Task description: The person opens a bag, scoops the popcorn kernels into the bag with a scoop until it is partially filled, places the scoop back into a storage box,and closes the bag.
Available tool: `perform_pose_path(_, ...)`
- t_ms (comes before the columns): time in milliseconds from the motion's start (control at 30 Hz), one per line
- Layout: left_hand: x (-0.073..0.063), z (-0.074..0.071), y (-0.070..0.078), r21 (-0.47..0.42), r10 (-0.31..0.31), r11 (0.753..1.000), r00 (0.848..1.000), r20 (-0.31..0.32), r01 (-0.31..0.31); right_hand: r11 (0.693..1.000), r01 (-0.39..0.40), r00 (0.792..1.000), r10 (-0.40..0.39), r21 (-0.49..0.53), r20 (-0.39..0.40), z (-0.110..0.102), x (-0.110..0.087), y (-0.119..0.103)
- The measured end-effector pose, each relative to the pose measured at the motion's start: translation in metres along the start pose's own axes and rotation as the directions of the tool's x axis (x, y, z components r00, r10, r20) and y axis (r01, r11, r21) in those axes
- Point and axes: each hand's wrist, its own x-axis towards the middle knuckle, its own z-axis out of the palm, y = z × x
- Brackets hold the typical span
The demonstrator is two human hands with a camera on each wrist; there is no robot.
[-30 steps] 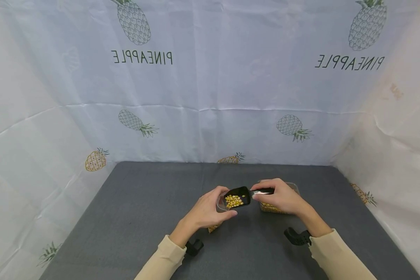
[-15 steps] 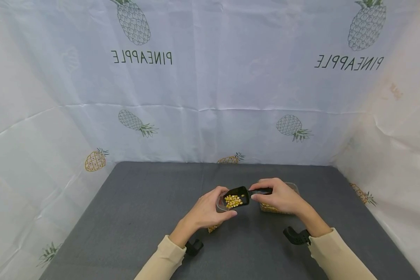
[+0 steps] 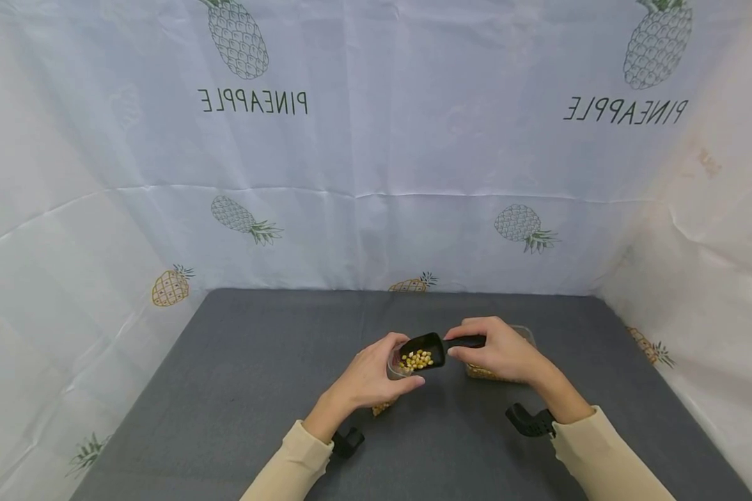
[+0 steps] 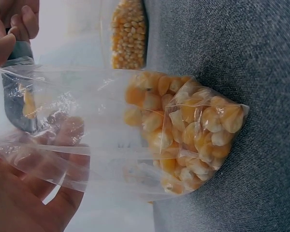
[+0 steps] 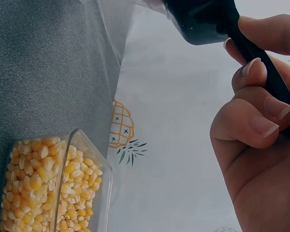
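My left hand [image 3: 370, 374] grips the upper part of a clear plastic bag [image 4: 106, 121], fingers and thumb round its mouth. Corn kernels [image 4: 193, 130] fill the bottom of the bag, which stands close over the grey table. My right hand [image 3: 500, 351] holds a black scoop [image 3: 435, 348] by its handle, fingers wrapped round it in the right wrist view. More kernels [image 3: 416, 360] lie in the scoop, whose tip is at the bag's mouth and tilts toward it. Part of the scoop shows through the film in the left wrist view.
A clear plastic box [image 5: 72, 150] of corn kernels stands on the grey table [image 3: 276, 348] to the right, partly behind my right hand in the head view. White curtains [image 3: 376, 139] printed with pineapples enclose the table at the back and sides.
The scoop has shifted slightly left and tipped further into the bag's mouth, and its kernels have slid toward the tip. My left hand and the bag have stayed in place.
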Motion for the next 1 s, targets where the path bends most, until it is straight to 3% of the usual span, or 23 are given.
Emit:
perform_pose_path(500,0.0,-0.0008,0.0001,-0.029,0.01,1.0,1.0,0.001,-0.01,0.997,0.066,0.998,-0.066,-0.034,-0.007,-0.0011,0.0005,-0.0019)
perform_pose_path(1000,-0.0007,-0.0006,0.0004,-0.016,0.002,1.0,1.0,0.002,-0.002,0.996,0.071,0.997,-0.071,-0.056,-0.01,-0.0015,0.0001,-0.0056)
